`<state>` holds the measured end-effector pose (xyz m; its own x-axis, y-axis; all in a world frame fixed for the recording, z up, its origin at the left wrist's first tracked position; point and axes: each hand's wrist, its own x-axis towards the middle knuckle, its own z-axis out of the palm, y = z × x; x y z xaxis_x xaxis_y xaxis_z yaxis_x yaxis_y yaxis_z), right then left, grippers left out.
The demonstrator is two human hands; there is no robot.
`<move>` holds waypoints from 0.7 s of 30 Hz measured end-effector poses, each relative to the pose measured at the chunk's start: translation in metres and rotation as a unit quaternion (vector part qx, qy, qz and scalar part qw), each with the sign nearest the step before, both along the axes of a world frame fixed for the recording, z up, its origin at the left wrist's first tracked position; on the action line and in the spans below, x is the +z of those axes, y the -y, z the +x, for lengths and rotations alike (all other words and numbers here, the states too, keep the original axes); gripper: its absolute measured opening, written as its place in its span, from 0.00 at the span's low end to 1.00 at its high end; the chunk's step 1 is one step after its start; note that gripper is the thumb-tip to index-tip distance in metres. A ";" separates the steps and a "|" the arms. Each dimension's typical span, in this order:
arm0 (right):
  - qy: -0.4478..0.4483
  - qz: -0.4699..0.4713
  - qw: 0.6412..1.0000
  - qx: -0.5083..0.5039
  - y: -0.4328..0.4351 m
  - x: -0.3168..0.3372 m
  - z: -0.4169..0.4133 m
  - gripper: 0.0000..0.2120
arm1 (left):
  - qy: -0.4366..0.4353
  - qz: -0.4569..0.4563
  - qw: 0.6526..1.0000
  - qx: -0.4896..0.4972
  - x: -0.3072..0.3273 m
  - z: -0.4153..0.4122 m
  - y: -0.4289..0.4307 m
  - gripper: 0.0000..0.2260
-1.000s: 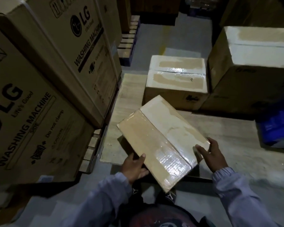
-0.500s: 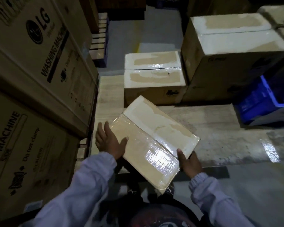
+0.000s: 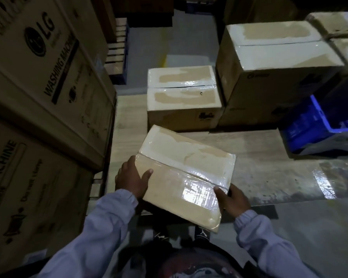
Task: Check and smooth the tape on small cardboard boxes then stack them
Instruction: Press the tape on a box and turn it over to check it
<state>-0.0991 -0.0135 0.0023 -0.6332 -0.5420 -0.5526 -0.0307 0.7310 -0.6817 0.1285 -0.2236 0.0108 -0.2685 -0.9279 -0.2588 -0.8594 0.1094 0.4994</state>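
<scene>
Between our two hands, just above the near edge of the wooden platform [image 3: 249, 145], we hold the small cardboard box [image 3: 186, 177] clear of every surface, its taped top tilted up toward us. We judge the tilt is deliberate: it turns the glossy tape [image 3: 197, 192] into the light, so the seam across the middle and any lifted edge show up as glare.

Our left hand [image 3: 132, 178] grips the left edge, thumb laid over the top face and fingers curled out of sight around the side. Our right hand [image 3: 232, 199] grips the near right edge, thumb on the tape and fingers tucked underneath. Taking it by opposite edges leaves most of the top bare for checking and lets either thumb press the tape flat.

Further out on the platform sits another taped box [image 3: 184, 97], close beside a larger carton [image 3: 277, 63]; it looks the likely place to stack this one. A blue crate [image 3: 319, 125] stands to the right, and washing machine cartons [image 3: 44, 77] rise on our left.

Against half a second ago, our left hand has changed from lying spread along the edge to a firmer hold with the thumb further onto the top. Our right hand has come further round the near right edge, and the box sits a little squarer to us. A second ago our left hand was down at the near edge instead.
</scene>
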 end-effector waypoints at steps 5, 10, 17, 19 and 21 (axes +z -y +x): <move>-0.082 -0.013 0.996 0.032 0.022 0.014 -0.027 0.14 | 0.016 0.055 0.998 0.019 0.004 0.029 -0.033 0.29; -0.094 -0.039 0.994 0.049 0.037 0.008 -0.037 0.16 | -0.005 0.053 0.998 0.027 0.006 0.044 -0.053 0.26; -0.089 -0.022 0.995 0.039 0.031 0.008 -0.030 0.19 | -0.077 0.113 0.987 0.080 0.008 0.037 -0.065 0.28; -0.075 -0.029 0.996 0.026 0.031 0.010 -0.026 0.17 | -0.088 0.128 0.983 0.098 0.008 0.037 -0.065 0.27; -0.057 -0.040 0.997 0.017 0.030 0.009 -0.025 0.16 | -0.093 0.141 0.979 0.111 0.012 0.034 -0.064 0.25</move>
